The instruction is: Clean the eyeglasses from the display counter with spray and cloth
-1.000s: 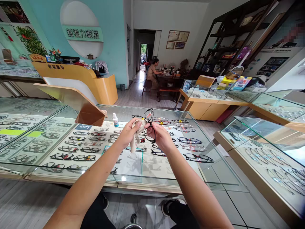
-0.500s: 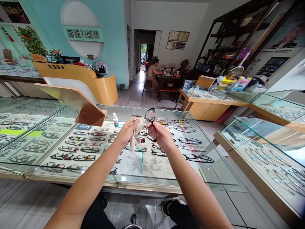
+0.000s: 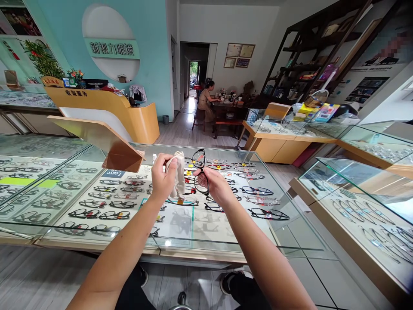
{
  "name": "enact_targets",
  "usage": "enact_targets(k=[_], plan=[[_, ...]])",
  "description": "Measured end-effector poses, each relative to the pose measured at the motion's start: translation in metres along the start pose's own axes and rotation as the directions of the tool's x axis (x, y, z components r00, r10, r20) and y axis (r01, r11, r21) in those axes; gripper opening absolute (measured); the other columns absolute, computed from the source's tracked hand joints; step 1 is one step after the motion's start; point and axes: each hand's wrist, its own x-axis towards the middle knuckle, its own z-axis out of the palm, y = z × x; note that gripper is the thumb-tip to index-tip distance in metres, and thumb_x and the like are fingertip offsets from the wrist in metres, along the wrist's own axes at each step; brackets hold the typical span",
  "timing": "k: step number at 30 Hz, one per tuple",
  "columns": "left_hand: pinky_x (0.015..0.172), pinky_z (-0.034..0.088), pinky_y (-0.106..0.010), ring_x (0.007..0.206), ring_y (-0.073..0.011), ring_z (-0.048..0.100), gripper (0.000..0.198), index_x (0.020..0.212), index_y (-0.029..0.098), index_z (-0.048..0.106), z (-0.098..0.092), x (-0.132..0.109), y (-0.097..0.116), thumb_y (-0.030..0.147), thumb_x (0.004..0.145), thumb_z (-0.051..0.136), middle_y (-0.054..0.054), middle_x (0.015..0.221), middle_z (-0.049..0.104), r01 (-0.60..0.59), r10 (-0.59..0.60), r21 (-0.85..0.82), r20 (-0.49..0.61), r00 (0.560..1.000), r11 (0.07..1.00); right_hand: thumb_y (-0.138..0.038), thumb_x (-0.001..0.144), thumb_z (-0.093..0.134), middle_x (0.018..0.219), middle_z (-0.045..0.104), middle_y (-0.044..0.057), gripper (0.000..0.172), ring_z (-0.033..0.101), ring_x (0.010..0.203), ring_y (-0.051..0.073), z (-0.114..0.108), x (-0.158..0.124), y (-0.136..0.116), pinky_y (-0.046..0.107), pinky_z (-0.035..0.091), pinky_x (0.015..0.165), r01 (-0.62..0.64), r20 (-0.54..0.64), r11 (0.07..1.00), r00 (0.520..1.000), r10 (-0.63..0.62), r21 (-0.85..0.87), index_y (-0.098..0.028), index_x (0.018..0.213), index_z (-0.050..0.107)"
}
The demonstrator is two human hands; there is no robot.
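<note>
Pinched in my left hand (image 3: 164,175) is a beige cleaning cloth (image 3: 179,174), its loose part hanging beside the fingers. My right hand (image 3: 217,183) grips a pair of black-framed eyeglasses (image 3: 199,158) near the middle of the frame, with one lens above the fingers and the other below. The cloth is just left of the glasses, and a small gap shows between them. Both hands are above the glass display case (image 3: 180,234). A spray bottle (image 3: 154,157) is mostly hidden behind my left hand; only its white top shows.
Rows of eyeglasses (image 3: 113,215) lie inside the case. A tilted wooden-framed mirror or stand (image 3: 124,159) rests on the glass at the left. More display cases (image 3: 348,215) stand at the right. A person (image 3: 206,101) sits at a dark table in the back.
My left hand has turned upward and moved slightly left, bringing the cloth upright and off the glasses. The glasses have shifted a little left and down in my right hand.
</note>
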Motion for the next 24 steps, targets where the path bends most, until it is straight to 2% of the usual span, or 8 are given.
enact_targets(k=[2, 5, 9, 11, 13, 17, 19, 24], plan=[[0.073, 0.046, -0.028, 0.076, -0.0161, 0.055, 0.033, 0.097, 0.021, 0.069, 0.001, 0.000, 0.001, 0.053, 0.104, 0.068, -0.001, 0.086, 0.063, 0.000, 0.000, 0.009, -0.030, 1.000, 1.000, -0.063, 0.089, 0.080, 0.080, 0.051, 0.002, 0.044, 0.040, 0.076, 0.017, 0.001, 0.000, -0.001, 0.032, 0.035, 0.070, 0.002, 0.002, 1.000, 1.000, -0.002, -0.007, -0.019, 0.090, 0.081], [0.074, 0.048, -0.028, 0.077, -0.0166, 0.057, 0.036, 0.095, 0.021, 0.070, 0.001, 0.002, -0.002, 0.057, 0.101, 0.071, -0.001, 0.086, 0.064, 0.105, -0.100, -0.098, 0.056, 0.993, 0.990, -0.064, 0.088, 0.081, 0.080, 0.052, 0.002, 0.046, 0.041, 0.076, 0.017, 0.001, 0.000, -0.001, 0.033, 0.035, 0.071, 0.010, 0.002, 1.000, 1.000, -0.010, -0.016, -0.019, 0.088, 0.081], [0.089, 0.052, -0.029, 0.103, -0.0201, 0.066, 0.039, 0.100, 0.023, 0.071, 0.002, 0.006, -0.010, 0.061, 0.097, 0.075, -0.007, 0.128, 0.073, 0.269, -0.212, -0.287, 0.216, 0.953, 0.919, -0.067, 0.087, 0.081, 0.079, 0.055, 0.003, 0.047, 0.042, 0.075, 0.018, 0.002, 0.000, 0.002, 0.032, 0.037, 0.069, -0.016, 0.007, 0.999, 1.000, 0.016, -0.029, -0.019, 0.089, 0.081], [0.089, 0.053, -0.030, 0.105, -0.0204, 0.067, 0.040, 0.105, 0.024, 0.069, 0.002, 0.006, -0.012, 0.063, 0.097, 0.075, -0.008, 0.137, 0.072, 0.382, -0.285, -0.357, 0.295, 0.912, 0.852, -0.067, 0.086, 0.081, 0.079, 0.056, 0.003, 0.047, 0.042, 0.075, 0.018, 0.002, 0.000, 0.003, 0.032, 0.037, 0.069, -0.023, 0.011, 0.999, 1.000, 0.023, -0.025, -0.020, 0.089, 0.081], [0.085, 0.053, -0.029, 0.100, -0.0195, 0.067, 0.043, 0.107, 0.025, 0.069, 0.003, 0.006, -0.012, 0.065, 0.095, 0.077, -0.007, 0.133, 0.073, 0.427, -0.318, -0.365, 0.321, 0.892, 0.827, -0.066, 0.086, 0.082, 0.080, 0.056, 0.003, 0.047, 0.041, 0.075, 0.017, 0.003, 0.000, 0.003, 0.032, 0.037, 0.070, -0.010, 0.009, 1.000, 1.000, 0.010, -0.025, -0.020, 0.088, 0.081], [0.077, 0.049, -0.026, 0.085, -0.0157, 0.061, 0.045, 0.099, 0.022, 0.072, 0.002, 0.005, -0.008, 0.065, 0.091, 0.081, -0.002, 0.101, 0.070, 0.357, -0.295, -0.285, 0.238, 0.925, 0.890, -0.066, 0.086, 0.083, 0.080, 0.057, 0.002, 0.046, 0.041, 0.075, 0.017, 0.003, 0.001, 0.002, 0.032, 0.036, 0.071, -0.011, 0.016, 1.000, 1.000, 0.012, -0.023, -0.020, 0.087, 0.081], [0.073, 0.047, -0.025, 0.077, -0.0140, 0.057, 0.045, 0.095, 0.022, 0.073, 0.002, 0.005, -0.006, 0.066, 0.091, 0.082, 0.000, 0.086, 0.064, 0.360, -0.297, -0.281, 0.243, 0.923, 0.889, -0.066, 0.086, 0.082, 0.083, 0.059, 0.003, 0.046, 0.042, 0.075, 0.017, 0.002, 0.001, 0.003, 0.032, 0.037, 0.071, -0.019, 0.022, 0.999, 1.000, 0.019, -0.030, -0.020, 0.087, 0.081], [0.078, 0.052, -0.029, 0.084, -0.0179, 0.062, 0.046, 0.092, 0.021, 0.082, 0.002, 0.005, -0.001, 0.067, 0.089, 0.084, -0.004, 0.090, 0.069, 0.324, -0.237, -0.261, 0.315, 0.919, 0.909, -0.065, 0.091, 0.077, 0.092, 0.066, 0.005, 0.045, 0.044, 0.077, 0.018, 0.000, 0.002, 0.007, 0.033, 0.037, 0.073, -0.012, 0.071, 0.997, 0.997, 0.018, -0.078, -0.021, 0.092, 0.082]])
